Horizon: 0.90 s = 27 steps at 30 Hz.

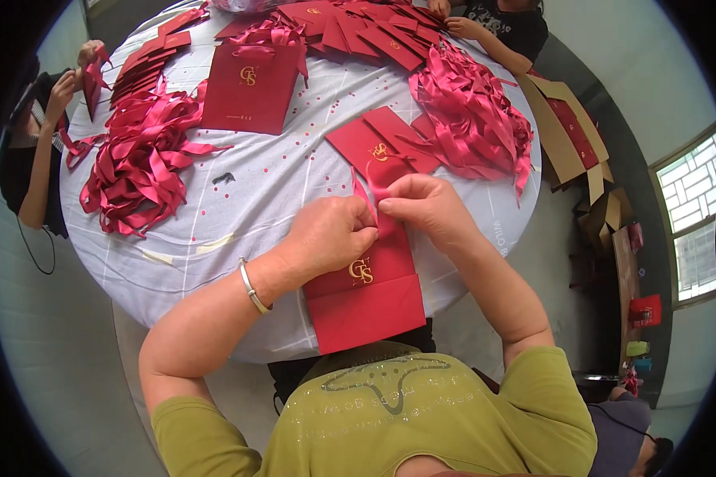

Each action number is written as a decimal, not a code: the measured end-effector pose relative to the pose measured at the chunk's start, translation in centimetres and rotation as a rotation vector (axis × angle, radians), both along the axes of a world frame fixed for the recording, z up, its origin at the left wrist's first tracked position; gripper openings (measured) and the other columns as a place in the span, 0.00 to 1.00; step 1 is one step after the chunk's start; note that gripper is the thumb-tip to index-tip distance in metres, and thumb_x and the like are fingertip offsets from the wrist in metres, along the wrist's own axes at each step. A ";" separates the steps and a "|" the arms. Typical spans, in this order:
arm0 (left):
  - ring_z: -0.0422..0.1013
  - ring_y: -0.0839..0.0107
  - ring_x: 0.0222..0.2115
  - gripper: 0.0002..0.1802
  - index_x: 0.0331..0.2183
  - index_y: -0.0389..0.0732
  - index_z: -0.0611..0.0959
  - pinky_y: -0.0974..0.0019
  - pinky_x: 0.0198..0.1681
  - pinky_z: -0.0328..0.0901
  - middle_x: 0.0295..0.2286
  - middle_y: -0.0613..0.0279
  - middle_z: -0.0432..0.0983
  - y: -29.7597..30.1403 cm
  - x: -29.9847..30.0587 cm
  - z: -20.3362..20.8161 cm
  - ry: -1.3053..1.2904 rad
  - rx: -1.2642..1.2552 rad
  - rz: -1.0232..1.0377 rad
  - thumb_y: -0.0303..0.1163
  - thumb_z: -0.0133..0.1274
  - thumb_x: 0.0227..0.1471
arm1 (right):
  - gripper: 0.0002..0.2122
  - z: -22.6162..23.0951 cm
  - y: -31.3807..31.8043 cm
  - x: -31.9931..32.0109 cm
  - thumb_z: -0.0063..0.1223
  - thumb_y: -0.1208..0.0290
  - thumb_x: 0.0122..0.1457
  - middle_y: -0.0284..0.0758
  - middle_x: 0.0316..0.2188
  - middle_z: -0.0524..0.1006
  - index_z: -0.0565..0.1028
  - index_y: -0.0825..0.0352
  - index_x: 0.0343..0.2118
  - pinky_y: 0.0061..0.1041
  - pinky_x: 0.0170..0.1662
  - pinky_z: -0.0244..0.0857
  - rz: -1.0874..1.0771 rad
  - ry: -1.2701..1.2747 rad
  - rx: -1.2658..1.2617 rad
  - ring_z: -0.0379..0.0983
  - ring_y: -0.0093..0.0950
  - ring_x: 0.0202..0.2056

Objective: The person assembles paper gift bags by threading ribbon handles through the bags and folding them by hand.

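A flat red paper gift bag (366, 310) with a gold emblem lies at the table's near edge, its folded bottom toward me. Over its upper end, my left hand (338, 230) has its fingers closed in a pinch on a pink-red ribbon. My right hand (429, 208) pinches the ribbon (379, 191) too, with a loop of it rising between the two hands. The bag's top edge is partly hidden behind my hands. Just beyond them lie more flat red bags (390, 131), one with a gold emblem.
Ribbon heaps lie at left (139, 151) and right (473, 111). A red bag with ribbon handles (249, 87) stands beyond, near stacks of flat bags (358, 32). Small red dots litter the white tablecloth (286, 171). Co-workers sit left (36, 143) and far right (509, 32); an open carton (561, 127) stands right.
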<state>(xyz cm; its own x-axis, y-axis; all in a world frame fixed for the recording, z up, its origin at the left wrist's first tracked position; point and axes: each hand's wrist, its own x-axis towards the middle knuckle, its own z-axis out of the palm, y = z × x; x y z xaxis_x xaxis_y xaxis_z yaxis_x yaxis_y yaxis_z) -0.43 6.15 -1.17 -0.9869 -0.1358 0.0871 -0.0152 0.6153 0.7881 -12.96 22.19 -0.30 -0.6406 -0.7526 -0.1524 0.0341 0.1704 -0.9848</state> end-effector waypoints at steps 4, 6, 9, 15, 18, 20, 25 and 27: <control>0.78 0.63 0.24 0.11 0.27 0.36 0.83 0.62 0.28 0.70 0.22 0.55 0.81 0.0 0.0 0.1 -0.023 -0.029 -0.001 0.35 0.61 0.47 | 0.07 1.7 -0.2 -0.7 0.58 0.79 0.53 0.34 0.33 0.81 0.76 0.62 0.36 0.09 0.18 0.49 0.026 -0.381 -0.259 0.57 0.09 0.18; 0.79 0.61 0.25 0.11 0.28 0.36 0.83 0.61 0.29 0.70 0.22 0.54 0.81 0.0 0.0 0.2 -0.047 -0.038 -0.003 0.35 0.61 0.47 | 0.09 2.0 -0.4 -1.4 0.57 0.80 0.55 0.35 0.33 0.81 0.75 0.63 0.39 0.09 0.18 0.51 0.009 -0.470 -0.377 0.62 0.09 0.19; 0.78 0.61 0.25 0.11 0.28 0.36 0.83 0.61 0.30 0.70 0.23 0.53 0.81 -0.1 -0.1 0.0 -0.042 -0.045 -0.004 0.35 0.61 0.46 | 0.11 3.2 -1.1 -1.3 0.58 0.80 0.56 0.38 0.33 0.81 0.74 0.64 0.42 0.10 0.18 0.51 -0.109 -0.428 -0.470 0.66 0.11 0.20; 0.78 0.60 0.24 0.11 0.27 0.36 0.84 0.60 0.30 0.71 0.23 0.54 0.81 0.0 -0.2 -0.1 -0.028 -0.040 -0.007 0.35 0.61 0.46 | 0.10 6.4 -0.7 -2.2 0.57 0.79 0.58 0.42 0.32 0.81 0.73 0.67 0.42 0.09 0.18 0.51 -0.146 -0.157 -0.594 0.65 0.11 0.18; 0.78 0.59 0.24 0.11 0.27 0.37 0.84 0.60 0.30 0.70 0.22 0.54 0.81 0.0 0.0 -0.1 -0.025 -0.043 -0.006 0.35 0.61 0.47 | 0.09 8.0 -0.3 -1.9 0.57 0.78 0.59 0.41 0.32 0.81 0.73 0.67 0.42 0.09 0.19 0.50 -0.158 -0.050 -0.608 0.62 0.11 0.18; 0.78 0.59 0.25 0.11 0.27 0.36 0.84 0.61 0.30 0.70 0.23 0.54 0.81 0.1 0.0 0.1 -0.028 -0.046 0.000 0.35 0.61 0.47 | 0.08 8.5 0.3 -2.0 0.56 0.78 0.60 0.40 0.31 0.81 0.73 0.68 0.42 0.09 0.20 0.51 -0.101 -0.003 -0.707 0.63 0.11 0.18; 0.78 0.66 0.27 0.07 0.32 0.34 0.82 0.63 0.32 0.69 0.25 0.53 0.81 -0.7 0.0 -0.1 -0.005 0.060 -0.024 0.26 0.54 0.48 | 0.07 8.1 1.1 0.2 0.60 0.79 0.56 0.36 0.30 0.81 0.78 0.67 0.37 0.17 0.27 0.62 -0.082 0.421 -0.388 0.71 0.19 0.24; 0.76 0.73 0.28 0.15 0.39 0.31 0.78 0.67 0.34 0.69 0.26 0.53 0.81 -1.5 0.0 -0.7 -0.008 0.200 -0.055 0.17 0.45 0.47 | 0.07 8.0 1.1 1.0 0.63 0.80 0.51 0.34 0.29 0.80 0.80 0.65 0.34 0.23 0.31 0.65 0.115 1.146 -0.128 0.74 0.25 0.28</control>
